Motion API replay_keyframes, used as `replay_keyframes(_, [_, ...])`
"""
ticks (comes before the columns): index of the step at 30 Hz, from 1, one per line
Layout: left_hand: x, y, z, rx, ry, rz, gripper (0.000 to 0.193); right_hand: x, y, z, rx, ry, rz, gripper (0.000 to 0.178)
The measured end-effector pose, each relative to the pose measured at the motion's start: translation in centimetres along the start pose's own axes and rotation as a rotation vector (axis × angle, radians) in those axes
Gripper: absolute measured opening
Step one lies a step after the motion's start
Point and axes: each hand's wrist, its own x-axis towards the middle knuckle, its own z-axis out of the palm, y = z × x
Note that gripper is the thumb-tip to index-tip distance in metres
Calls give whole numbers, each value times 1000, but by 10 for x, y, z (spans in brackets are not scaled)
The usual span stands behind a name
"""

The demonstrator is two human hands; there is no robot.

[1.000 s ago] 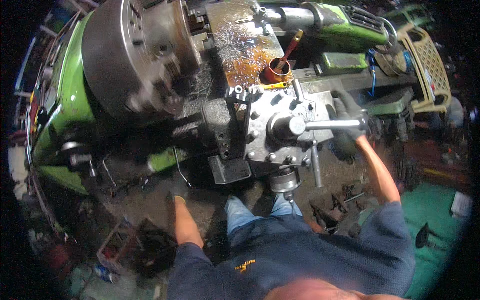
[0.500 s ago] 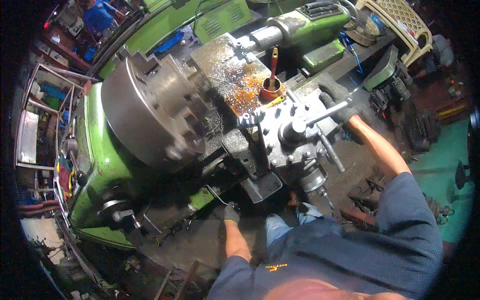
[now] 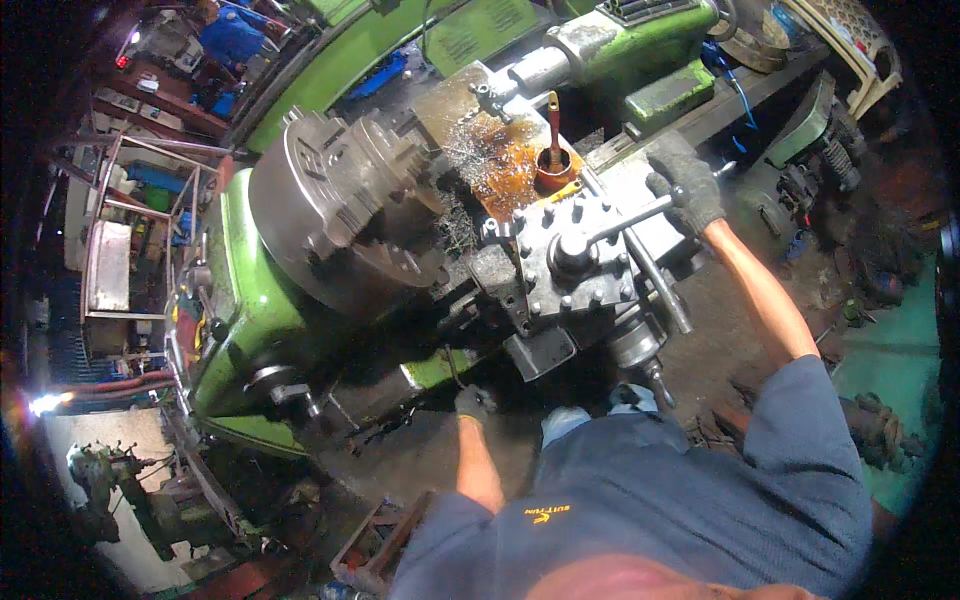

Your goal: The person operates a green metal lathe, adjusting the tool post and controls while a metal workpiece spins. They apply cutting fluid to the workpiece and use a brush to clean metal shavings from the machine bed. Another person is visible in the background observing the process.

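My left hand (image 3: 475, 403), in a grey glove, is closed around a thin bent lever (image 3: 453, 368) low on the front of a green lathe. Farther right, my gloved right hand (image 3: 692, 180) curls at the end of the clamp handle (image 3: 630, 218) on the square tool post (image 3: 540, 262); its palm is partly hidden. A large steel chuck (image 3: 310, 190) with stepped jaws sits left of the tool post. Behind the post, a brush (image 3: 554, 125) stands in a red-brown pot (image 3: 556, 180) on an oily plate (image 3: 460, 100) scattered with metal chips.
A green tailstock (image 3: 640, 55) stands at the back right. Below the tool post, a handwheel with a crank (image 3: 640, 345) juts toward me. The green headstock (image 3: 240, 290) is at left, beside a metal rack (image 3: 110, 265). A beige plastic chair (image 3: 850, 40) is far right.
The view has shifted, so the chuck sits farther right in it. The chuck's jaws show at a different angle. The lever in my left hand slants more steeply. My right hand stays by the clamp handle.
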Motion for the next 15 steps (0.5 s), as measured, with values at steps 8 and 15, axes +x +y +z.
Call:
replay_keyframes(8, [31,-14,-41,581,243,97,20,6,-4,-3,74,-14,-23,34])
replay_keyframes(15, [-10,3,-24,887,144,387,24,1,4,4,53,-20,11,36])
